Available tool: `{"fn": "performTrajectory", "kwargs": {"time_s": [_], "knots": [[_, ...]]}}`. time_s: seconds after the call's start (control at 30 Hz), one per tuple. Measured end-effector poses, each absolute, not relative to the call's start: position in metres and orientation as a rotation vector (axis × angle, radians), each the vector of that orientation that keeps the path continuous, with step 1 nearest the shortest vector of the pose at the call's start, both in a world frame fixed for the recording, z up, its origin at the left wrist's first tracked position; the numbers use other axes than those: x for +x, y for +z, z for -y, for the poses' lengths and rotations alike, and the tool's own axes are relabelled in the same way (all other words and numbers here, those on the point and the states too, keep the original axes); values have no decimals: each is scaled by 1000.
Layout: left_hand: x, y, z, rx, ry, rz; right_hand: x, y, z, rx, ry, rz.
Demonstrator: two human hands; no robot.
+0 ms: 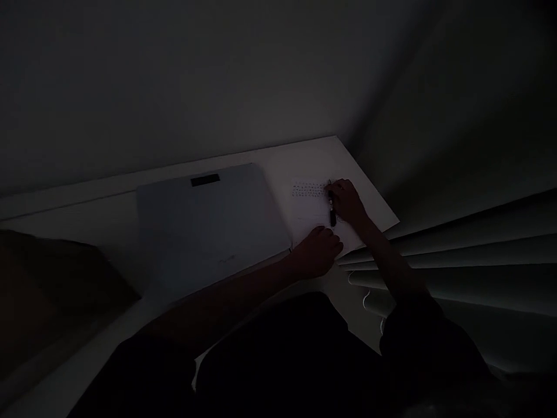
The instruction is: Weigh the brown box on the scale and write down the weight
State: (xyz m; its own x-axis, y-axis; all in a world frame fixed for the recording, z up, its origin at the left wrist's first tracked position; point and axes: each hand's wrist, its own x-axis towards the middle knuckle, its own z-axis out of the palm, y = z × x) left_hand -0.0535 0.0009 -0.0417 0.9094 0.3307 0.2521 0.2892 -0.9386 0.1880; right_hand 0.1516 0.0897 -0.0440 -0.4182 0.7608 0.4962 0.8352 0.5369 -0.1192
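Right hand (347, 200) gripping pen (332, 210) (dark), left hand (319, 251) pressing paper (311, 212)

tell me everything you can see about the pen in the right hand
The pen is dark, black as far as the dim light shows, slim and straight, with a paler band near its upper part. The right hand grips it, tip near rows of small marks on a white sheet of paper. It slants, its lower end toward the left hand, which rests on the sheet. Finer detail is lost in shadow.
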Motion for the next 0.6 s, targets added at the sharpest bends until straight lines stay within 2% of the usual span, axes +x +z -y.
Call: {"fn": "performTrajectory", "kwargs": {"time_s": [0.6], "knots": [[-60, -35, 13, 3279, 443, -395, 151, -46, -91, -1466, -387, 2400]]}}
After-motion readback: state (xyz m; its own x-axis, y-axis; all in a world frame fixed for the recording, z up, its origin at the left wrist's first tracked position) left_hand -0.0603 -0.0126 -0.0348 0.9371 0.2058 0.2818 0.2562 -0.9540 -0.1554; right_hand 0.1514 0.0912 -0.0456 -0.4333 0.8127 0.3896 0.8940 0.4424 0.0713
